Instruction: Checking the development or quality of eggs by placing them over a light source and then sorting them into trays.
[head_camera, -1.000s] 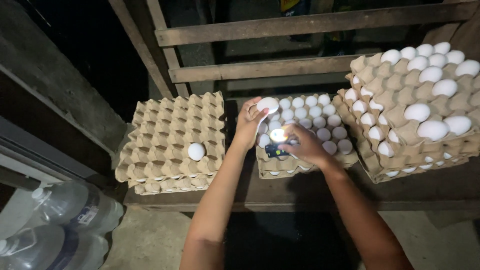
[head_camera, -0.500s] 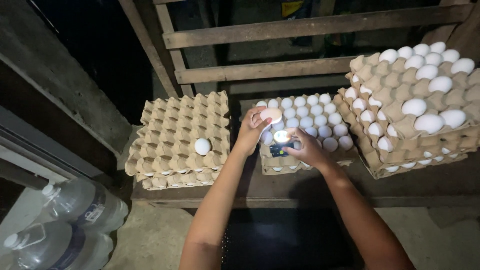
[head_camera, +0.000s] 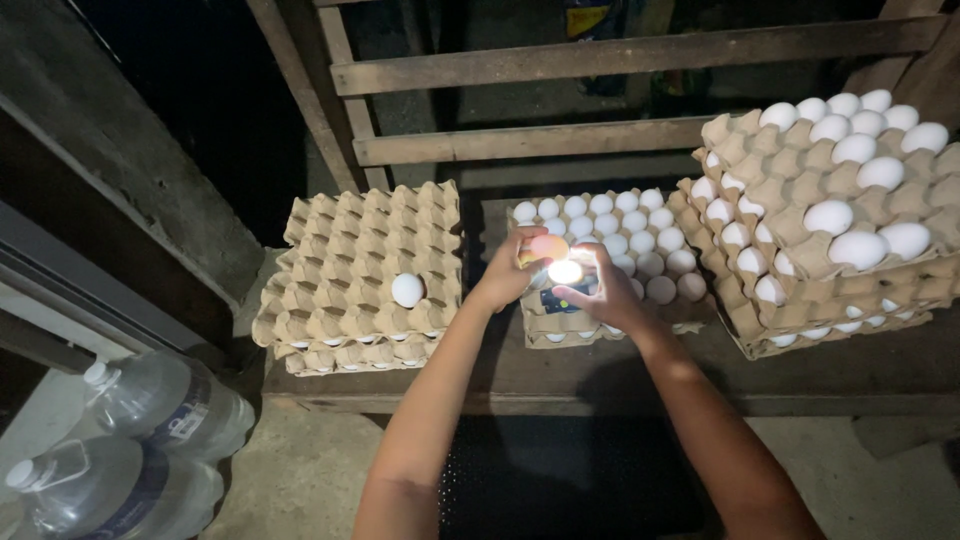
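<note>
My left hand (head_camera: 508, 275) holds a white egg (head_camera: 546, 247) that glows orange-pink from a light pressed against it. My right hand (head_camera: 598, 290) grips a small dark flashlight (head_camera: 563, 283) whose bright beam touches the egg. Both hands hover over the middle egg tray (head_camera: 690, 318), which is filled with several white eggs. To the left, a stack of brown cardboard trays (head_camera: 340, 260) carries a single white egg (head_camera: 407, 290).
A taller stack of trays (head_camera: 760, 200) with several white eggs stands at the right. All trays rest on a wooden bench (head_camera: 560, 375) below wooden rails (head_camera: 620, 60). Large clear plastic water bottles (head_camera: 150, 420) lie on the floor at the lower left.
The egg in my left hand has come against the flashlight beam and now glows orange. Both hands stay over the middle tray.
</note>
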